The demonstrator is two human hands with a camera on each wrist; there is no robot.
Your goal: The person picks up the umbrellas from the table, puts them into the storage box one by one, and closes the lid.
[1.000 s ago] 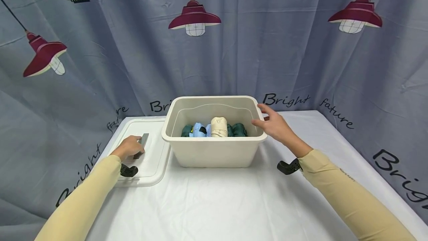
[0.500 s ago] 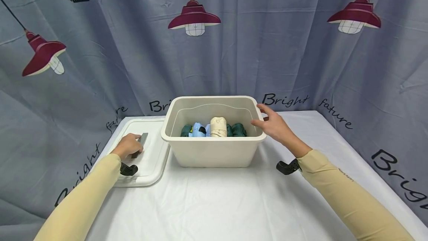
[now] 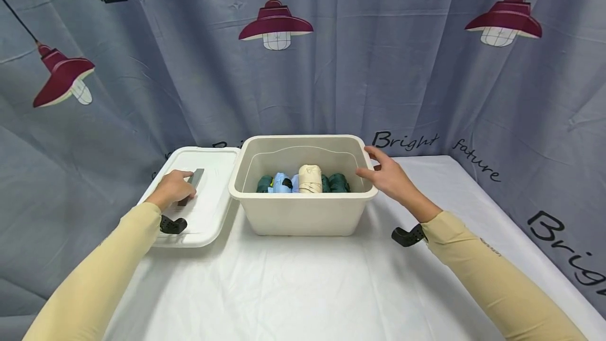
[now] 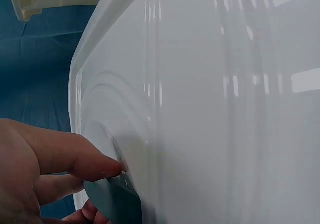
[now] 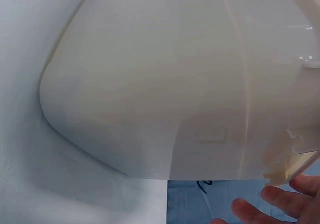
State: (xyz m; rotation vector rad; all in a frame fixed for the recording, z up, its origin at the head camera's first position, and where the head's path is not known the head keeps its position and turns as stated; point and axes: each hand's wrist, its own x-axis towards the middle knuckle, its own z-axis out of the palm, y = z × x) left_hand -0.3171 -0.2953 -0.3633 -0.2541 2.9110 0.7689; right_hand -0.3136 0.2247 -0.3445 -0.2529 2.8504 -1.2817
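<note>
My left hand grips the grey handle on top of a white lid. In the left wrist view, thumb and fingers close around that handle. The lid is lifted off the table, left of an off-white storage box, and its right edge overlaps the box's left rim in the head view. My right hand holds the box's right rim, thumb over the inside and fingers outside. In the box lie rolled bundles: a cream one, light blue ones and dark green ones.
A white cloth covers the table beneath the box. Behind it hangs a grey-blue curtain printed with lamps and lettering, which also closes in both sides.
The lid has risen from the table in my left hand, moving up and slightly left in the head view. The right hand and the box have stayed in place.
</note>
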